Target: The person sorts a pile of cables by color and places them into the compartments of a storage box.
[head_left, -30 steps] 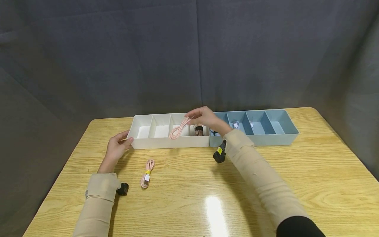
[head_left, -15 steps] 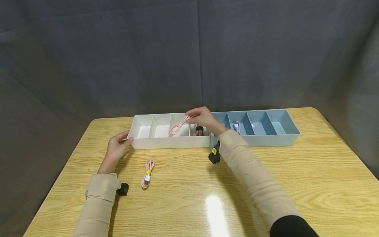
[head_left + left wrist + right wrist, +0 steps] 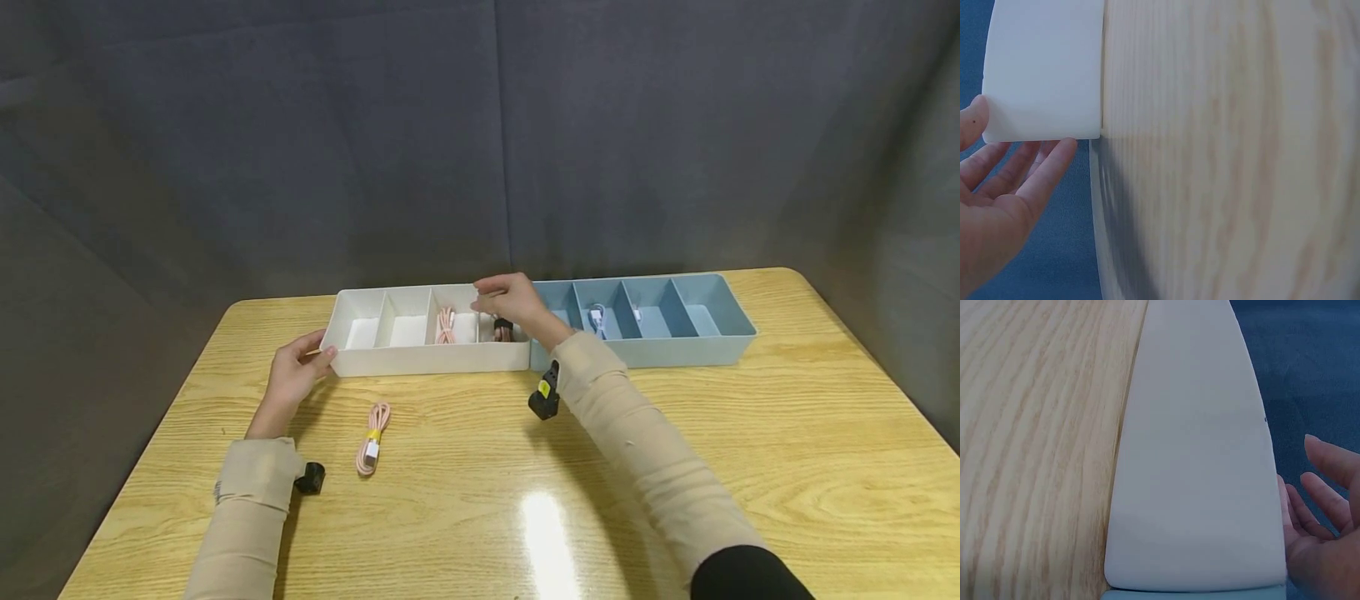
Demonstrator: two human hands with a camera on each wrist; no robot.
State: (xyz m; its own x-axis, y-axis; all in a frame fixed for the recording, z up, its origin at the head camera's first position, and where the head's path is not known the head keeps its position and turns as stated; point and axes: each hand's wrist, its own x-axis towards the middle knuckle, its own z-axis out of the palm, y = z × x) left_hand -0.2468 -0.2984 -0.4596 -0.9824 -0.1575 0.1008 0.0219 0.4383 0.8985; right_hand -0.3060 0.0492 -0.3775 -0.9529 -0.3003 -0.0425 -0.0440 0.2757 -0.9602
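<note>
A pink bundled cable [image 3: 446, 325] lies in the third compartment from the left of the white divided box [image 3: 431, 361]. Above the box's right part is my right hand [image 3: 517, 304]. Its fingers are apart with nothing between them, as the right wrist view also shows. My left hand [image 3: 296, 373] rests on the box's left end, with thumb and fingertips at the corner and end wall in the left wrist view. Another pink cable [image 3: 373, 439], tied with a yellow band, lies on the table in front. A dark-banded cable bundle [image 3: 503, 329] sits in the rightmost white compartment, partly hidden.
A blue divided box [image 3: 652, 353] adjoins the white one on the right. It holds a light-coloured cable [image 3: 597, 320] and another small pale item. Both boxes stand along the back of the wooden table [image 3: 450, 517], before a dark grey curtain [image 3: 375, 150].
My right hand has let go of the pink cable, which dropped into the white box's third compartment. The left hand stays at the box's left end.
</note>
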